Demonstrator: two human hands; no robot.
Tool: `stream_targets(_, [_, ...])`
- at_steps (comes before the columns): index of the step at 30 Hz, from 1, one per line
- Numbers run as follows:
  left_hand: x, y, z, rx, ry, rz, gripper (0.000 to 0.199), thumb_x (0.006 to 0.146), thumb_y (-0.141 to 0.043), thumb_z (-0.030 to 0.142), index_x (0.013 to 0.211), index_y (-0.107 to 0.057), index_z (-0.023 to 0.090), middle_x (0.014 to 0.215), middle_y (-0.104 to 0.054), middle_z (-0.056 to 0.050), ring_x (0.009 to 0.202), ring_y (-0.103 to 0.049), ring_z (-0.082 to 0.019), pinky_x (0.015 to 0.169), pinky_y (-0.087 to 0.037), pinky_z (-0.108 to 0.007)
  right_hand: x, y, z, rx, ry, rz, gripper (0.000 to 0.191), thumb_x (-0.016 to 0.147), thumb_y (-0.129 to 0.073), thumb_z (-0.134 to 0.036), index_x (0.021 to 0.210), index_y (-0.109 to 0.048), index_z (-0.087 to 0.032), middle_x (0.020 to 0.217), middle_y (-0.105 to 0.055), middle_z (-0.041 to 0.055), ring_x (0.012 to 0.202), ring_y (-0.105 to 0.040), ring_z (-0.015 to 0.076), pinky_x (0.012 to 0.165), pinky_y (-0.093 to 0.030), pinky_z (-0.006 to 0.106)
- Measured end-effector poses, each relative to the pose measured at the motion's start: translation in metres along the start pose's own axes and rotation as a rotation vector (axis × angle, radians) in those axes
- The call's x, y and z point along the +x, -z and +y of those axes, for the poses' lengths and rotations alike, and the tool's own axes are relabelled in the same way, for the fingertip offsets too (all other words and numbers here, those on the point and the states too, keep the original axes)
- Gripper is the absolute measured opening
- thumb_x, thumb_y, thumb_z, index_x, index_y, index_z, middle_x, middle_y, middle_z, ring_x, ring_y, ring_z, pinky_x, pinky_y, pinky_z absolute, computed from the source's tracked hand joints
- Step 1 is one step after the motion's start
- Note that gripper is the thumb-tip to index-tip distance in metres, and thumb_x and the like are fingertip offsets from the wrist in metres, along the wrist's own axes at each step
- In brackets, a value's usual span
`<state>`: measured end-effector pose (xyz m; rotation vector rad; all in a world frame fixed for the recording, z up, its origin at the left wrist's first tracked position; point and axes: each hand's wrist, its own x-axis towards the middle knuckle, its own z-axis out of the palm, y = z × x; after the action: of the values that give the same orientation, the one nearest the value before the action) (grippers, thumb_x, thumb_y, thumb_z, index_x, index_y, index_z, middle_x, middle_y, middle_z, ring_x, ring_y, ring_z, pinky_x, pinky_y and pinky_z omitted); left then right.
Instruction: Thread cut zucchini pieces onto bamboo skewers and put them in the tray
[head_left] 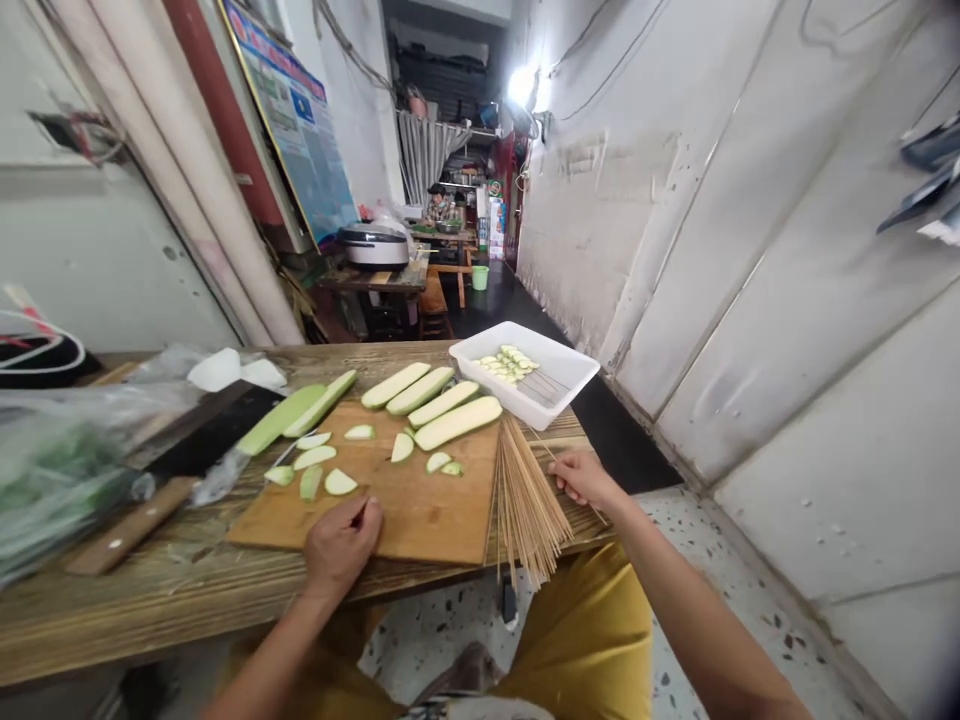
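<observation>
My right hand (pixel 583 478) pinches a thin bamboo skewer (pixel 541 447) just right of a fanned bundle of bamboo skewers (pixel 529 505). The bundle lies beside the cutting board (pixel 442 515) and juts over the table's front edge. My left hand (pixel 341 545) is closed at the board's front edge; whatever its fingers hold, if anything, is hidden. Several halved zucchini (pixel 459 424) lie along the back of the board, with cut zucchini slices (pixel 341 482) scattered before them. Behind the bundle stands a white plastic tray (pixel 574 375) containing skewered zucchini pieces (pixel 508 362).
A cleaver with a dark blade (pixel 214 428) and wooden handle (pixel 135 525) lies left of the board. Clear plastic bags with greens (pixel 60 490) cover the table's left end. Farther back are a rice cooker (pixel 373 246), a green bucket (pixel 480 277) and a seated person (pixel 439 205).
</observation>
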<state>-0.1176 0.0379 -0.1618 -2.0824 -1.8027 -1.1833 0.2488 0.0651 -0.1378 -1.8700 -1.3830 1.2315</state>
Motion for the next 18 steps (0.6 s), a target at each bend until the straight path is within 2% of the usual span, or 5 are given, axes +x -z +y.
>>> stream_targets(4, [-0.001,-0.001,-0.003,-0.005,0.013,-0.007,0.034,0.08,-0.045,0.03,0.049,-0.052,0.018,0.044,-0.049,0.001,0.045,-0.045,-0.011,0.051,-0.033,-0.023,0.01,0.003,0.005,-0.031,-0.057,-0.057,0.027,0.092,-0.054,-0.029,0.114,-0.055,-0.015,0.111,-0.059,0.0068,0.09,-0.061,0.0186,0.076,-0.052,0.037])
stream_targets(10, [-0.001,-0.002,-0.005,-0.036,-0.015,-0.007,0.032,0.079,-0.046,0.028,0.05,-0.054,0.018,0.045,-0.05,0.001,0.045,-0.046,-0.011,0.052,-0.034,-0.023,0.019,0.002,-0.002,-0.117,-0.049,0.048,0.028,0.091,-0.055,-0.029,0.115,-0.055,-0.015,0.113,-0.058,0.0071,0.093,-0.061,0.0195,0.078,-0.052,0.039])
stream_targets(14, [-0.001,0.0,-0.004,-0.05,-0.033,-0.009,0.034,0.08,-0.045,0.028,0.047,-0.049,0.018,0.044,-0.046,0.001,0.045,-0.043,-0.011,0.051,-0.032,-0.024,0.02,-0.002,-0.004,-0.143,-0.002,0.119,0.027,0.092,-0.054,-0.029,0.115,-0.055,-0.017,0.116,-0.057,0.0071,0.096,-0.059,0.0204,0.081,-0.051,0.039])
stream_targets(18, [-0.002,-0.002,-0.003,-0.047,-0.021,-0.044,0.033,0.079,-0.044,0.027,0.048,-0.048,0.019,0.046,-0.046,0.001,0.048,-0.043,-0.012,0.053,-0.032,-0.024,0.022,-0.006,0.0,-0.141,0.007,0.118,0.028,0.091,-0.055,-0.029,0.116,-0.055,-0.016,0.116,-0.057,0.0071,0.096,-0.06,0.0205,0.08,-0.051,0.04])
